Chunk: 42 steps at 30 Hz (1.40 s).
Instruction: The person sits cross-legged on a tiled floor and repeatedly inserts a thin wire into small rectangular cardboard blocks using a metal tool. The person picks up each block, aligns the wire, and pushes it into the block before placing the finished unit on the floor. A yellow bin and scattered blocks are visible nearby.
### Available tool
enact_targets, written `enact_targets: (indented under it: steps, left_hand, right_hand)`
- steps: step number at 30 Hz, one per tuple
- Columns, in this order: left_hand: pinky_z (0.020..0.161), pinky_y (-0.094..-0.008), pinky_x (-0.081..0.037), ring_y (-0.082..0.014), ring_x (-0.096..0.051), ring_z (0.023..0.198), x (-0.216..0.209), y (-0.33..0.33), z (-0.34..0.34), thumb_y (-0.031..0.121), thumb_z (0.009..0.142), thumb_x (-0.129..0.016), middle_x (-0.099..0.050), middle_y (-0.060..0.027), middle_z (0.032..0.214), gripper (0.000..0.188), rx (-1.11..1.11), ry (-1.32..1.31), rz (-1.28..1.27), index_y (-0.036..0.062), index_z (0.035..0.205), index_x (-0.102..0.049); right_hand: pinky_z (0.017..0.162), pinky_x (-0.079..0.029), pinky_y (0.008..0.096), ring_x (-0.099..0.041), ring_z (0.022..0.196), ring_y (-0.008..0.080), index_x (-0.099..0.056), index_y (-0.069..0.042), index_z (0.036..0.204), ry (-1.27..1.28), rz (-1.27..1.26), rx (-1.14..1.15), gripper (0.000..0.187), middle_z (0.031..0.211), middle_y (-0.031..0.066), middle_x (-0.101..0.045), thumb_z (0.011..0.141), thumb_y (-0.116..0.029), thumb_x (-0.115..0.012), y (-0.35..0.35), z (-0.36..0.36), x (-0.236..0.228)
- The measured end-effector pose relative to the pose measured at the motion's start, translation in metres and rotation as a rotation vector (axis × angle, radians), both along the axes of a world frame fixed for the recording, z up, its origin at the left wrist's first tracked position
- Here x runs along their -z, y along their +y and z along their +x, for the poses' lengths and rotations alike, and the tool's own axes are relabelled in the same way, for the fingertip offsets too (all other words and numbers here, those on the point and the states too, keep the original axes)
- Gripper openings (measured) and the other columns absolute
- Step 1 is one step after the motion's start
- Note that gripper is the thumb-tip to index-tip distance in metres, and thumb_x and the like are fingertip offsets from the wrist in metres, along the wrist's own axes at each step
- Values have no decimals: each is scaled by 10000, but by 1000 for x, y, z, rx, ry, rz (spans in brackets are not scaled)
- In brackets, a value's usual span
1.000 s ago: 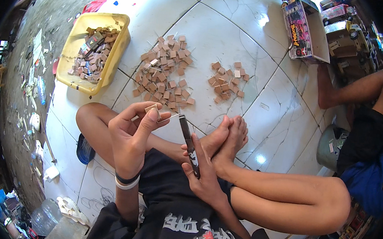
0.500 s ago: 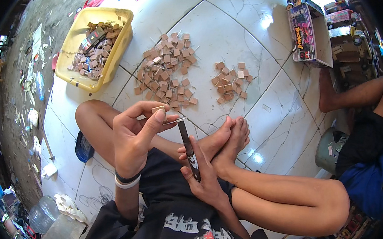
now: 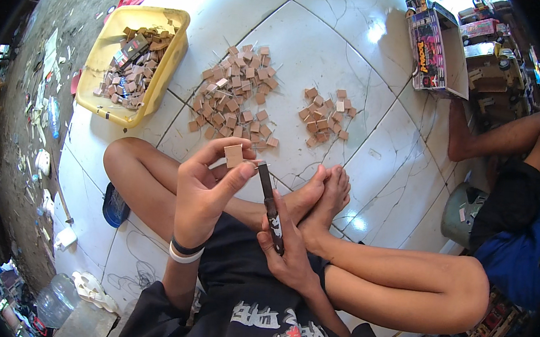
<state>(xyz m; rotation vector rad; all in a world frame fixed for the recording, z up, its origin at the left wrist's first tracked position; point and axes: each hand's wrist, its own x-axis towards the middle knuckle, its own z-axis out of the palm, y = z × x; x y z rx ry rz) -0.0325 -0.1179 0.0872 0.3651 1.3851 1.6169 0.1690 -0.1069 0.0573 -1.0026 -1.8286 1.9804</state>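
Observation:
My left hand (image 3: 200, 194) pinches a small square tan block (image 3: 234, 157) between thumb and fingers, its flat face toward me. A thin pale pin sticks out beside my fingertips and meets the end of a long narrow black tool (image 3: 267, 189). My right hand (image 3: 288, 258) is wrapped round this tool's handle, which bears light markings; its exact kind does not show. Both hands hover above my crossed legs. Beyond them lie a large pile of similar blocks with thin pins (image 3: 232, 98) and a smaller pile (image 3: 324, 117) to its right.
A yellow plastic tub (image 3: 179, 51) with more blocks and a dark box stands at the left. Toy trucks in cardboard boxes (image 3: 434, 54) are at the far right. Another person's leg (image 3: 510, 138) and a greenish bucket (image 3: 462, 214) are below them. Cracked white tiles (image 3: 333, 33) form the floor.
My left hand has moved slightly right, and the block now turns its square face toward me. The black tool's tip has shifted a little right and up, close to the pin.

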Motion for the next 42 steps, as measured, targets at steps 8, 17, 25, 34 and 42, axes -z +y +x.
enact_targets:
  steps: [8, 17, 25, 34, 42]
  left_hand:
    - [934, -340, -640, -185, -760, 1000, 9, -3, 5, 65, 1008, -756, -774, -117, 1078, 243, -19, -128, 41, -70, 1204, -709]
    - [925, -340, -644, -191, -770, 973, 12, -3, 6, 91, 1007, -764, -786, -126, 1062, 243, -25, -111, 3, -62, 1189, -717]
    - [888, -329, -629, -179, -755, 963, 23, -3, -2, 124, 982, -804, -774, -114, 1068, 288, 44, -386, 50, -40, 1194, -698]
    - [876, -291, -590, -117, -719, 974, 20, -3, -6, 176, 995, -800, -751, -50, 1035, 327, 152, -367, -65, -24, 1231, -692]
    - [973, -290, -534, -112, -681, 1018, 39, 1, -9, 182, 1105, -640, -748, -47, 1062, 239, 115, 6, -98, -36, 1177, -705]
  right_hand:
    - [1219, -355, 464, -484, 1473, 419, -248, -24, 1692, 1, 29, 1, 714, 1619, 268, -452, 1077, -103, -603, 0, -2, 0]
    - [1156, -408, 467, -555, 1368, 415, -247, -38, 1697, -46, 42, -2, 720, 1507, 275, -531, 1077, -110, -606, 1, -3, -2]
    - [890, -496, 337, -549, 945, 182, -419, 0, 1525, 170, -434, -38, 494, 1122, 70, -530, 1086, -130, -602, 1, 9, -6]
    - [815, -483, 312, -509, 934, 136, -488, -31, 1287, 533, -1046, -60, 378, 1101, 43, -483, 1085, -308, -649, -2, 17, 0]
    - [1053, -503, 398, -573, 1348, 294, -283, -46, 1639, 395, -983, -2, 669, 1510, 187, -509, 1099, -282, -601, 5, 21, 6]
